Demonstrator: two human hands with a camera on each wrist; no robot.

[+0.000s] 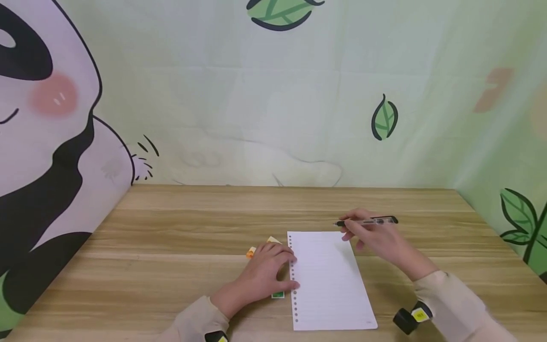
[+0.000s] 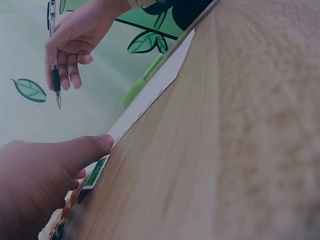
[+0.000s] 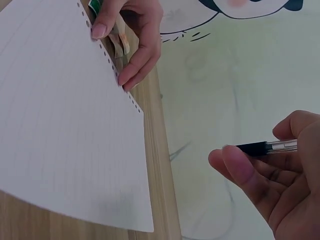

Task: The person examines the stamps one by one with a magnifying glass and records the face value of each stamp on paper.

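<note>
Pale wood grain is running across the table (image 1: pixel 205 218), which is carrying the paper items. Nearest, beige sleeves (image 1: pixel 453 299) are covering the person's forearms, and black wrist devices (image 1: pixel 420 314) with yellow labels are showing at the cuffs. Of the two hands, the left hand (image 1: pixel 267 273) is lying with its thumb and fingers apart, their tips touching the punched edge of a ruled loose-leaf sheet (image 1: pixel 326 280). A green-printed paper piece (image 1: pixel 278 295) is poking out below that hand, and an orange-printed piece (image 1: pixel 250 252) is showing beyond it. The sheet is lying flat on the table, between the hands. Farther off, the right hand (image 1: pixel 378 237) is pinching a clear-barrelled pen (image 1: pixel 372 221), whose tip is pointing leftward, raised clear of the sheet. Behind everything, a pale green backdrop (image 1: pixel 205 95) is displaying a panda (image 1: pixel 108 142) and leaves (image 1: pixel 384 118).
</note>
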